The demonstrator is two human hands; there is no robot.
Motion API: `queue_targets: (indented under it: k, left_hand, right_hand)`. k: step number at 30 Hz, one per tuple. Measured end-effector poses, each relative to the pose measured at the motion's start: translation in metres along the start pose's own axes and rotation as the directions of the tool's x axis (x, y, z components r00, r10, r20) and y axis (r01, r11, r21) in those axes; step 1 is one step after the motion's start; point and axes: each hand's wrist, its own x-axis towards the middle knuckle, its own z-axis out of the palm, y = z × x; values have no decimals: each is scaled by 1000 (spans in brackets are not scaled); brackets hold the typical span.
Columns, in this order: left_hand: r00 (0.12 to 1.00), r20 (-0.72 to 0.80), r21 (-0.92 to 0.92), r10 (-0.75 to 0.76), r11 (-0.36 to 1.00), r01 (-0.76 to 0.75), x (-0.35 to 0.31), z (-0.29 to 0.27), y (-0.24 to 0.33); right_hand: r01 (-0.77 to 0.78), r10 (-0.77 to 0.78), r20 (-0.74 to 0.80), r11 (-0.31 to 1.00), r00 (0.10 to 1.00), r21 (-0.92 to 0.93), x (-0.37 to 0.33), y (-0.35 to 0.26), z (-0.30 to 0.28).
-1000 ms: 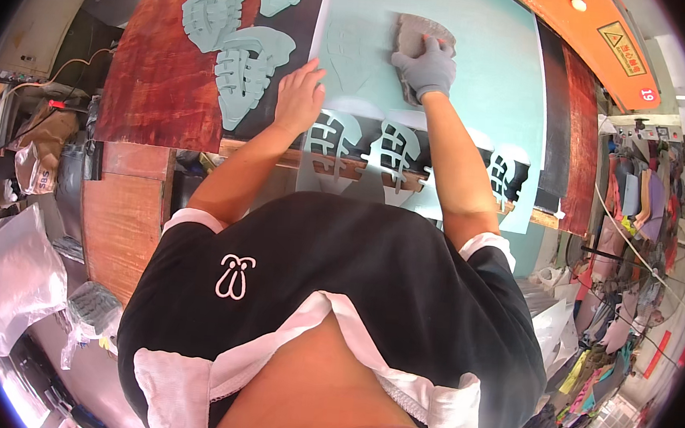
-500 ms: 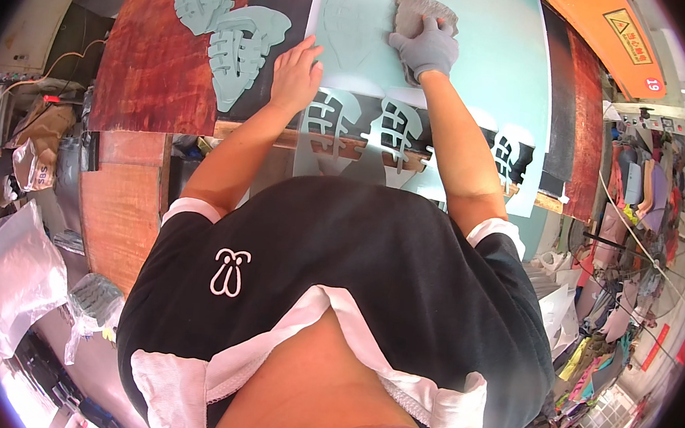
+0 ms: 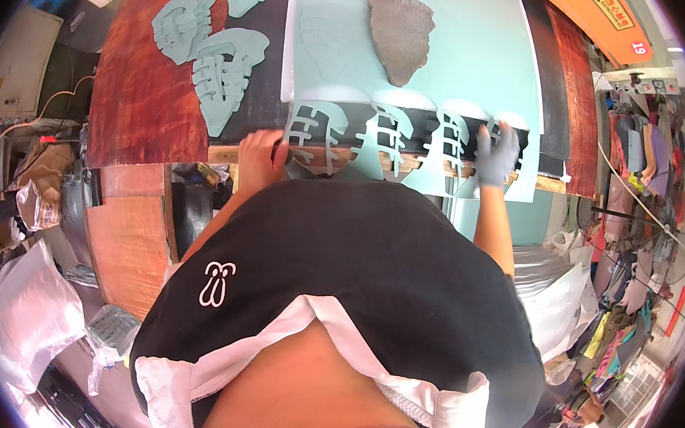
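My bare left hand (image 3: pixel 260 158) is at the near edge of the worktop, beside the left corner of a pale blue-green sheet (image 3: pixel 332 44). Its fingers are loosely bent with the thumb apart, and I see nothing in them. My right hand (image 3: pixel 497 155), in a grey glove, hovers over or touches the sheet's cut-out strip at the near right, fingers apart. Farther in, a brown-grey cutting die (image 3: pixel 400 41), tapered toward me, lies flat on the sheet with neither hand on it. Several slotted openings (image 3: pixel 389 133) line the sheet's near edge.
Several slotted blue-green pieces (image 3: pixel 223 76) lie on the dark and reddish board (image 3: pixel 130 101) to the left. An orange machine part (image 3: pixel 607 22) stands at the far right. Plastic bags (image 3: pixel 33 310) are low on the left, and hanging shapes (image 3: pixel 633 148) line the right.
My right hand has let go of the cutting die and come back toward me, to the sheet's near right. My left hand has drawn back to the near edge.
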Motion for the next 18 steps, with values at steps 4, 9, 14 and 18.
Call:
queue_targets:
  k: [4, 9, 14, 18]
  left_hand:
    - [999, -51, 62, 5, 998, -2, -8, 8, -3]
    - [997, -52, -6, 59, 998, -60, -4, 4, -7]
    - [998, -61, -32, 18, 999, -20, -4, 7, -9]
    - [987, -150, -44, 56, 997, -63, -6, 12, -7]
  right_hand:
    - [-264, 271, 91, 961, 958, -79, -54, 36, -16]
    - [-87, 80, -88, 993, 993, -74, -53, 32, -1]
    - [-23, 20, -139, 1000, 990, -18, -46, 29, -2]
    - [21, -16, -212, 1000, 977, 18, -48, 32, 0]
